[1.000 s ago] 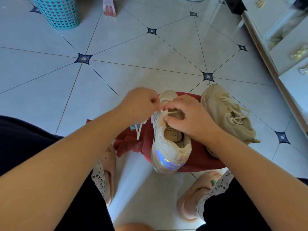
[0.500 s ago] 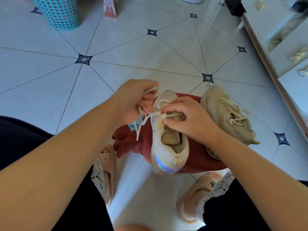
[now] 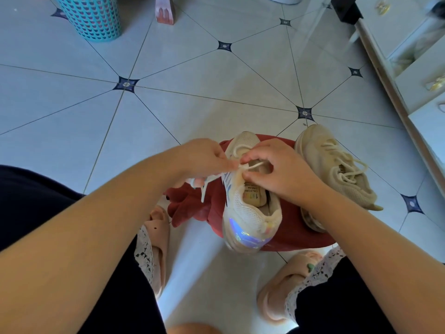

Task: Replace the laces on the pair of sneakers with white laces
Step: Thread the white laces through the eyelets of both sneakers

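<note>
The left hand (image 3: 204,159) has a closed grip, thumb and forefinger pinching the lace (image 3: 251,166) just beside the eyelets. The right hand (image 3: 281,172) meets it there, its fingertips (image 3: 243,160) and thumb curled tight on the same lace at the tongue's edge. One loose end hangs below the left hand, over the cloth (image 3: 192,209).

Half a second ago the left hand was lifted up and away, drawing the lace out to the side. Now it is back down against the right hand, as it was a second ago. I read that as one pull finished and the next eyelet being taken up, so the work goes hole by hole and is only partway along this shoe. Whether the lace is going in or coming out, I cannot tell; it looks cream-white.

The sneaker (image 3: 248,213) in hand stands heel toward the person on the red cloth, with lace crossing only near its toe. The second sneaker (image 3: 334,169) lies just to its right, tilted, fully laced in cream and untouched.

Count: two sneakers, two hands, one lace being worked, one cloth. Further out are two slippers (image 3: 160,227) on the person's feet and one teal basket (image 3: 91,18) well off on the tiled floor (image 3: 216,88).
</note>
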Demonstrator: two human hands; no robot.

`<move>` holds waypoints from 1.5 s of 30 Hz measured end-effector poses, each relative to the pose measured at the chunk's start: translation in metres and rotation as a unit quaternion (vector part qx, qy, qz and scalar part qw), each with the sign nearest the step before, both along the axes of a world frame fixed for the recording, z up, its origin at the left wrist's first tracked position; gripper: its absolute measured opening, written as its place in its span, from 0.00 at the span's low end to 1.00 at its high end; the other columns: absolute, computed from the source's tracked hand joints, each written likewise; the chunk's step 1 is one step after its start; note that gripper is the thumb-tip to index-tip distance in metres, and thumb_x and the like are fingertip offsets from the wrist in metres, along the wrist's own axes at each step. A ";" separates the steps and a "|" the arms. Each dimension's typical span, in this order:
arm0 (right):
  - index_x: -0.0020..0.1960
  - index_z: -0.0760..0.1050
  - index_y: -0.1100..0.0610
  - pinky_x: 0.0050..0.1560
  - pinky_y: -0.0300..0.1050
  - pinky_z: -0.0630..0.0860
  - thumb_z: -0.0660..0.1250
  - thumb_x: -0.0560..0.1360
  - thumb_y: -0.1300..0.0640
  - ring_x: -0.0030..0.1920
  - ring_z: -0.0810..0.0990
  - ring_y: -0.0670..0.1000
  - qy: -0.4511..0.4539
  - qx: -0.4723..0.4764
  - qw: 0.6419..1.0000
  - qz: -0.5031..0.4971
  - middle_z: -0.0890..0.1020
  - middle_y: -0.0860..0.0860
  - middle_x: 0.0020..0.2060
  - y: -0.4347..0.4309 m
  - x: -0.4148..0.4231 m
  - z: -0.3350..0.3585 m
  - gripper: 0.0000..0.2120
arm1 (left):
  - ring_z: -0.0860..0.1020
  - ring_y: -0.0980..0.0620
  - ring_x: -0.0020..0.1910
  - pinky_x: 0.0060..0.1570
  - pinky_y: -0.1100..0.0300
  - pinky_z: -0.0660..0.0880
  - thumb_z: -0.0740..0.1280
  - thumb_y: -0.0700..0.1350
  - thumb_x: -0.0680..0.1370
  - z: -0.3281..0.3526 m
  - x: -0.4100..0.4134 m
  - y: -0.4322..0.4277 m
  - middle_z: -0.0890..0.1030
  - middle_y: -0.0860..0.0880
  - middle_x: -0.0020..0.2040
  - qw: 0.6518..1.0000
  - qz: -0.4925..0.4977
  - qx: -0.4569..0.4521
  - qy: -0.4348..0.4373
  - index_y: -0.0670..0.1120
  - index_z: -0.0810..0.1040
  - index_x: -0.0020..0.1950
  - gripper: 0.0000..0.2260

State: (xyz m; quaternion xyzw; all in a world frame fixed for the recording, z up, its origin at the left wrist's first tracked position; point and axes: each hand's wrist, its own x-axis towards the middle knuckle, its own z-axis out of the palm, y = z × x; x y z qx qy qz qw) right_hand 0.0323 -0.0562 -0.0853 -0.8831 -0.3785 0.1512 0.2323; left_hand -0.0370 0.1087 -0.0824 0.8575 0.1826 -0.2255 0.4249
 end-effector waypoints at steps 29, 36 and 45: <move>0.51 0.80 0.47 0.61 0.52 0.68 0.71 0.69 0.48 0.56 0.74 0.50 -0.042 -0.013 0.999 0.015 0.79 0.47 0.51 0.004 0.000 -0.005 0.11 | 0.55 0.57 0.17 0.19 0.72 0.52 0.65 0.40 0.73 0.016 0.003 0.008 0.63 0.53 0.19 0.941 0.229 -0.245 -0.032 0.47 0.63 0.25 0.18; 0.52 0.81 0.47 0.61 0.48 0.67 0.70 0.69 0.47 0.56 0.74 0.52 -0.091 -0.040 0.995 0.023 0.79 0.47 0.51 0.003 0.002 -0.006 0.12 | 0.56 0.57 0.16 0.19 0.70 0.53 0.65 0.40 0.73 0.016 0.003 0.003 0.65 0.53 0.19 0.954 0.220 -0.198 -0.040 0.45 0.64 0.28 0.16; 0.50 0.82 0.52 0.61 0.46 0.66 0.73 0.69 0.51 0.54 0.76 0.48 -0.066 0.013 0.997 0.028 0.80 0.48 0.49 0.004 -0.003 -0.004 0.11 | 0.56 0.56 0.17 0.21 0.70 0.55 0.66 0.45 0.73 0.025 0.002 0.014 0.63 0.53 0.17 0.963 0.224 -0.142 -0.040 0.46 0.63 0.27 0.17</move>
